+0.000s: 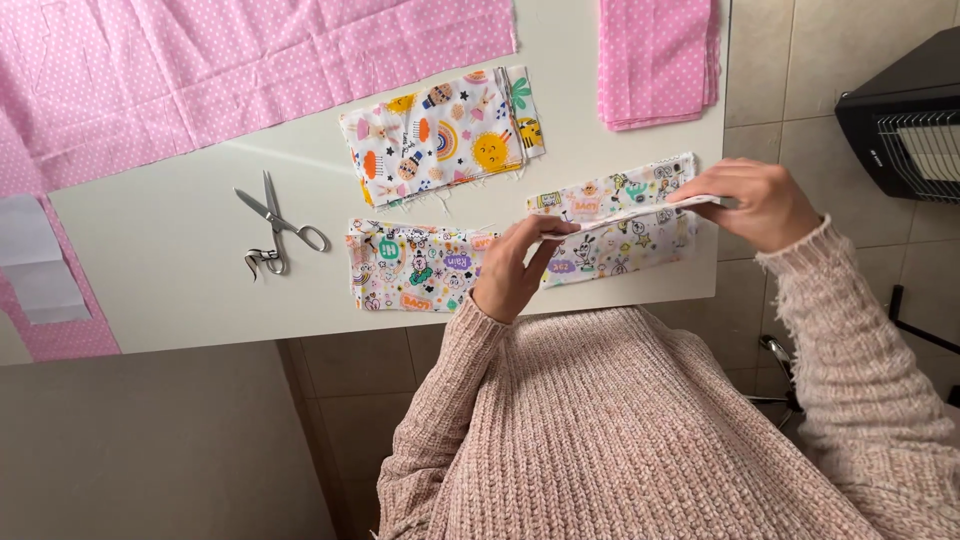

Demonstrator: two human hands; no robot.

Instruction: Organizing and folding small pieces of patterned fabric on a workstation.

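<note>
A large pink dotted cloth (pixel 200 70) is lying across the far side of the white surface (pixel 180 290), running out of view at the top and left edges. A stack of folded pink dotted fabric (pixel 657 60) is sitting at the far right corner, its top cut off by the frame. A black heater (pixel 905 120) is standing on the tiled floor to the right, only partly showing. Pale paper (pixel 35 260) is lying at the left edge, half out of view.

The printed fabric strip (pixel 620 215), white with small colourful cartoon figures, is being held just above the near right part of the surface. The left hand (pixel 515 265) is pinching its left end between thumb and fingers; the right hand (pixel 755 205) is pinching its right end, fingers curled over, hiding that edge. Another printed piece (pixel 410 265) is lying flat under the left hand, and a third, brighter printed piece (pixel 440 135) is lying beyond it. Scissors (pixel 275 225) are resting shut to the left, well apart from both hands
</note>
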